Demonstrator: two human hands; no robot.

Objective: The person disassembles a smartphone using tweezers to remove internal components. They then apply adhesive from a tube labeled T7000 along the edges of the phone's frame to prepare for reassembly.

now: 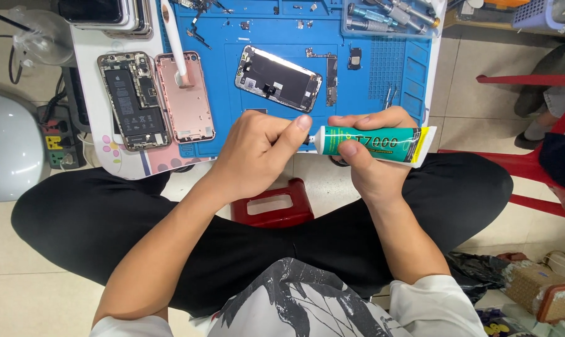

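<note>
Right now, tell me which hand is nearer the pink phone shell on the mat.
Left. The left hand sits just right of the pink phone shell, pinching the glue tube's nozzle end. The right hand holds the tube farther right.

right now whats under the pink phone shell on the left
The pink phone shell lies partly on the blue mat and partly on the white table. A white tool rests on it. Anything beneath it is covered.

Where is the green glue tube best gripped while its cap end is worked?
Around its mid-body, from the flat crimped end's side, as the right hand does: the green glue tube lies level, nozzle toward the left hand, so that grip leaves the cap end free.
</note>
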